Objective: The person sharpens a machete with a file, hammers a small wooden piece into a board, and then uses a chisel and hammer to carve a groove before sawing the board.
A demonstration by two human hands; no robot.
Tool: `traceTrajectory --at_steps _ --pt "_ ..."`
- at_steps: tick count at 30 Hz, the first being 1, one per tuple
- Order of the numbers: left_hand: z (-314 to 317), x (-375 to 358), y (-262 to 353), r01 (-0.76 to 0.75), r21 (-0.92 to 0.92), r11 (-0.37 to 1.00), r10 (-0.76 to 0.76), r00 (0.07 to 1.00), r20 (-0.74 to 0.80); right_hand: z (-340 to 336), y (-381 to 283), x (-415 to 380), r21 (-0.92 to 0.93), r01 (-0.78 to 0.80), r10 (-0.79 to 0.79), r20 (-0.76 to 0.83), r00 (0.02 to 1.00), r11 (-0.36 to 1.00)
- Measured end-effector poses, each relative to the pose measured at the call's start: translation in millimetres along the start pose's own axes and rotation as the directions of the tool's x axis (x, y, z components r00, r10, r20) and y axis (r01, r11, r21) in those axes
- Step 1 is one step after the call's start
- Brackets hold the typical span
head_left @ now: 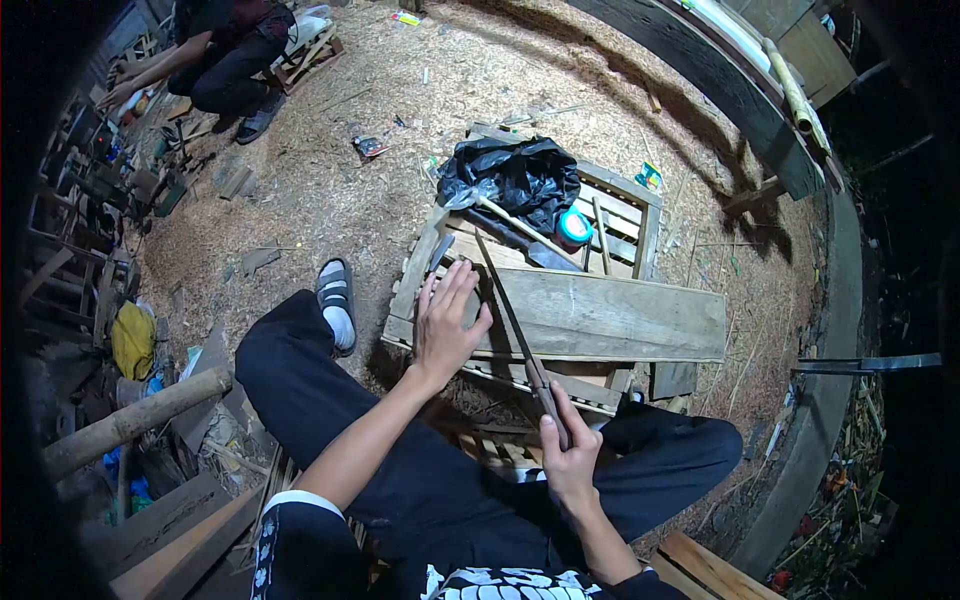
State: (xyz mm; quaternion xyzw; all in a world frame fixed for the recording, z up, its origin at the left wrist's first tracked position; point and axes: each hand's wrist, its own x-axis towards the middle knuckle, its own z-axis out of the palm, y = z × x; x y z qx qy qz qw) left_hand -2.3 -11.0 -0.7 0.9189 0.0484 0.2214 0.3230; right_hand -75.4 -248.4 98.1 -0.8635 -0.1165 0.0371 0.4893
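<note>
A pale wooden board [620, 315] lies across a low slatted wooden bench [649, 235] in front of my knees. My left hand [447, 320] lies at the board's left end, palm down with its fingers stretched out. In my right hand [570, 450] is the brown handle of a long knife [508, 310]. Its thin dark blade points up and away, passing over the board near my left hand. The fingers of that hand are wrapped round the handle. A grey metal tool [440, 252] rests on the bench just beyond my left fingertips.
On the bench are a black plastic bag [525, 180], a blue-lidded jar [573, 228], a wooden stick [602, 235] and a wooden-handled tool [515, 222]. Another person [225, 60] crouches at upper left. Wood shavings cover the ground. A thick pole [140, 420] juts in from the left.
</note>
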Motion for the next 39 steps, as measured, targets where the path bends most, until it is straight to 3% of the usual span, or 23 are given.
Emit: traceTrajectory --at_steps 1,3,6,10,12,20,22,24,28,31,35,39 --pt "1 0 -1 -0.007 0.005 1.000 0.007 1.000 -0.002 0 -1 1 -0.001 -0.002 0.002 -0.002 1.000 1.000" --pt "0 -1 0 -0.015 0.011 1.000 0.015 1.000 0.000 -1 -14 11 -0.070 -0.239 0.245 0.115 0.963 0.969" --pt "-1 -1 0 -0.017 -0.005 1.000 0.017 1.000 -0.016 2 -5 4 0.019 -0.116 0.115 0.050 0.992 0.993" --pt "0 0 0 -0.005 -0.043 0.999 0.004 1.000 -0.019 -2 -7 1 0.044 -0.125 0.123 0.047 0.991 0.991" --pt "0 1 2 -0.009 -0.037 0.999 0.009 1.000 -0.008 5 -4 10 0.003 0.021 -0.021 0.003 1.000 1.000" --pt "0 0 3 0.043 -0.078 0.996 -0.046 0.998 -0.040 -2 -8 0 -0.004 -0.079 0.079 0.033 0.996 0.997" --pt "0 1 2 0.025 -0.062 0.998 -0.027 0.999 -0.038 4 -4 10 -0.006 -0.048 0.048 0.026 0.999 0.999" --pt "-2 2 0 -0.006 -0.043 0.999 0.005 1.000 -0.012 2 -10 11 0.022 -0.121 0.120 0.056 0.991 0.992" --pt "-2 2 0 -0.054 -0.015 0.998 0.053 0.998 -0.022 -4 -2 0 0.029 -0.069 0.067 0.046 0.997 0.997" --pt "0 1 2 -0.066 -0.003 0.998 0.065 0.997 -0.027 -2 -7 6 0.007 -0.156 0.155 0.081 0.985 0.988" --pt "-1 -1 -1 -0.060 -0.007 0.998 0.060 0.998 -0.020 5 2 6 0.027 0.006 -0.006 -0.002 1.000 1.000" --pt "4 -3 1 -0.061 -0.034 0.998 0.060 0.998 -0.033 -5 6 -8 0.030 -0.080 0.079 0.036 0.996 0.996"
